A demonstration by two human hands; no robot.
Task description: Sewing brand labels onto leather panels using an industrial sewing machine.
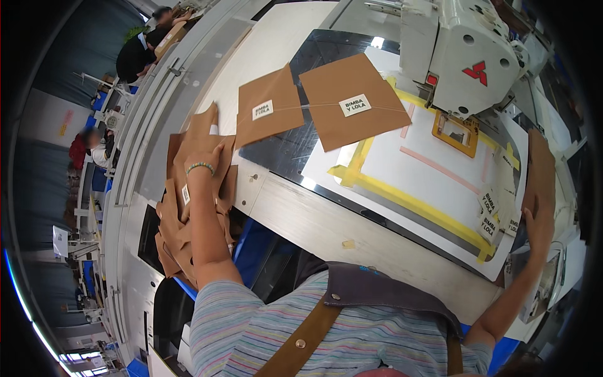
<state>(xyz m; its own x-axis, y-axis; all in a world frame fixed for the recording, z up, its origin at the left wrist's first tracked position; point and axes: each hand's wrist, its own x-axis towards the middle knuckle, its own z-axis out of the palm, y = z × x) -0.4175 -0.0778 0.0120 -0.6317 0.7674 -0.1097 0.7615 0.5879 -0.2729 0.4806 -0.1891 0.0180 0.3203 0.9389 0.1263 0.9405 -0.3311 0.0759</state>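
1. Left hand (204, 157) rests on the pile of brown pieces (173, 229) left of the working area; its fingers blend into the brown, so whether they spread or pinch cannot be told. Right hand (540, 223) meets the lower end of a brown piece (541, 166) at far right, thumb apart; the grip itself is unclear.
2. Pale worktable (295, 201): its near edge passes before the body, and a mostly bare strip beside it leaves open room.
3. Sewing machine head (458, 56): overhangs the upper right, restricting movement there.
4. White board (377, 163), bordered in yellow tape: open toward its middle, crowded along its right edge.
5. Two brown panels (333, 81): flat, side by side, each bearing a white label; their labelling appears done.
6. Yellow frame (453, 146): below the machine head.
7. Loose white labels (488, 200): overlapping at the board's right; these suggest labelling remains, though the finished share of the pile cannot be judged.
8. Thin thread (306, 107): spans both panels.
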